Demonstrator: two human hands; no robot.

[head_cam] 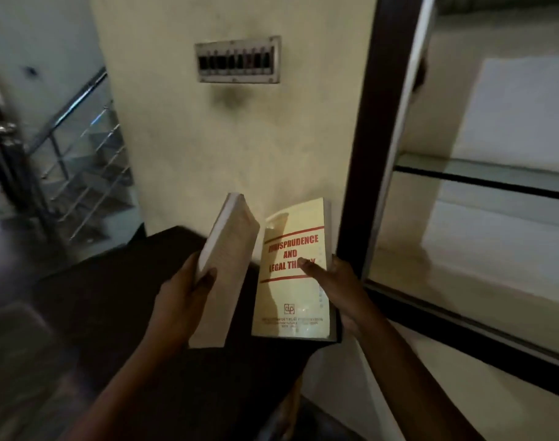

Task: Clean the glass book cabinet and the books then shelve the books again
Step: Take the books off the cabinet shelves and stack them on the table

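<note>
The left hand grips a thick pale book, its page edges showing. The right hand holds a yellow book, thumb on its cover. The 2 books are side by side, just left of the glass cabinet, outside it.

1. Far: the wall closes the way just beyond the white book and cream book.
2. Right: the cabinet frame stands beside them; past it, room above and below the glass shelf.
3. Left: a stair railing.
</note>
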